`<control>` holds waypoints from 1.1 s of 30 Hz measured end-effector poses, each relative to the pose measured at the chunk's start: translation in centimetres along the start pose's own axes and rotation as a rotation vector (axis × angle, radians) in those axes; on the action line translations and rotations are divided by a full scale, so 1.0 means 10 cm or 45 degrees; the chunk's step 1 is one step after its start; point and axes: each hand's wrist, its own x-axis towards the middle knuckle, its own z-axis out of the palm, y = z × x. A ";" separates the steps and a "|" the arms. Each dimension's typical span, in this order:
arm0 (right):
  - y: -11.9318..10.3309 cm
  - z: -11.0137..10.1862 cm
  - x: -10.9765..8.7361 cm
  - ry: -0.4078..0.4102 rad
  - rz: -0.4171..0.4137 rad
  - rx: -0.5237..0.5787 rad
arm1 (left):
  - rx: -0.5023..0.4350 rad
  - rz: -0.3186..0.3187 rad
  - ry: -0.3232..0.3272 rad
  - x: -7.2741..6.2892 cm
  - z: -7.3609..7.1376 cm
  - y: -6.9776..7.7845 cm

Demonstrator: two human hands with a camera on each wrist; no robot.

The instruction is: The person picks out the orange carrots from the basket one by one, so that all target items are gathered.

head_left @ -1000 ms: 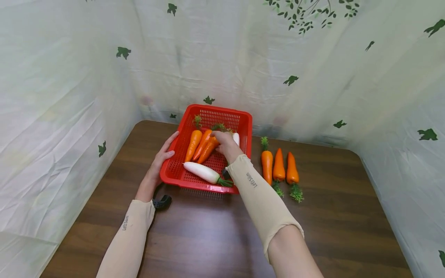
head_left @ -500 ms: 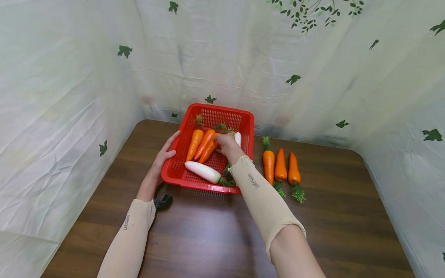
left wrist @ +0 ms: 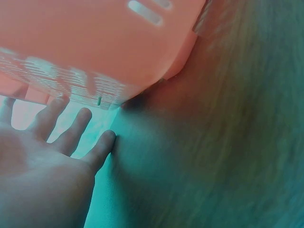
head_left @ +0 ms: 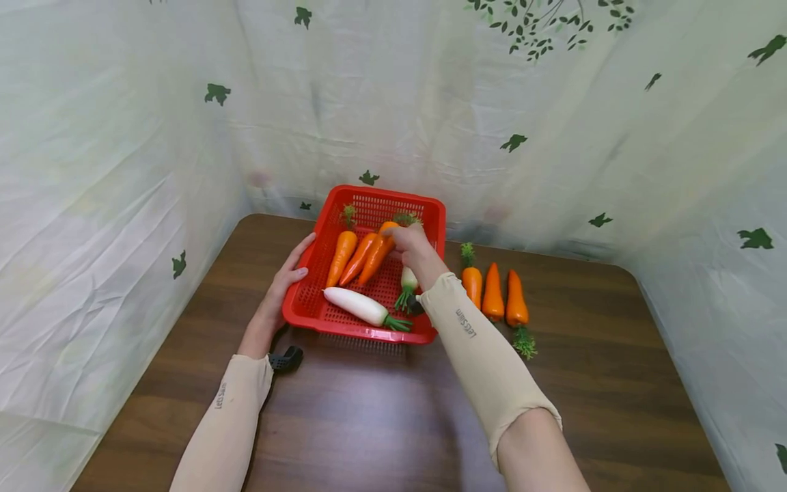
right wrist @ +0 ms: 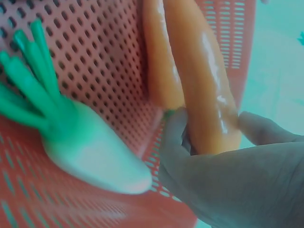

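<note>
Your basket (head_left: 344,329) is bright red, patterned with rows of dark holes and slots. The carrots (head_left: 341,258) are glossy orange with green tops (head_left: 525,343); the radishes (head_left: 356,305) are white, shading to pale green towards deeper green stalks (head_left: 397,324). Your sleeves (head_left: 221,424) are beige with dark lettering, your wrist device (head_left: 286,359) black. You face a whitish curtain (head_left: 393,102) with dark green bird-like shapes and leaves, above a brown, wood-grained table (head_left: 344,424).
</note>
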 end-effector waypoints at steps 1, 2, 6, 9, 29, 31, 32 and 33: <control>-0.02 -0.01 -0.02 0.002 -0.006 0.000 | 0.003 -0.001 0.002 0.00 0.00 0.00; -0.04 -0.02 -0.03 0.005 -0.013 -0.001 | 0.006 -0.001 0.005 0.00 0.00 0.00; -0.11 -0.07 -0.11 0.009 -0.046 -0.021 | 0.016 -0.001 0.019 -0.02 0.00 0.00; -0.15 -0.10 -0.16 -0.008 -0.060 -0.052 | 0.012 -0.003 0.021 -0.03 0.00 0.01; -0.21 -0.44 -0.46 -0.104 -0.162 -0.155 | 0.010 -0.011 -0.010 -0.01 0.03 0.02; -0.20 -0.48 -0.49 -0.096 -0.179 -0.172 | 0.016 -0.011 -0.010 -0.01 0.03 0.03; -0.19 -0.50 -0.50 -0.092 -0.189 -0.178 | 0.017 -0.012 -0.010 -0.02 0.03 0.02; -0.18 -0.53 -0.52 -0.089 -0.199 -0.189 | 0.017 -0.013 -0.010 -0.02 0.03 0.02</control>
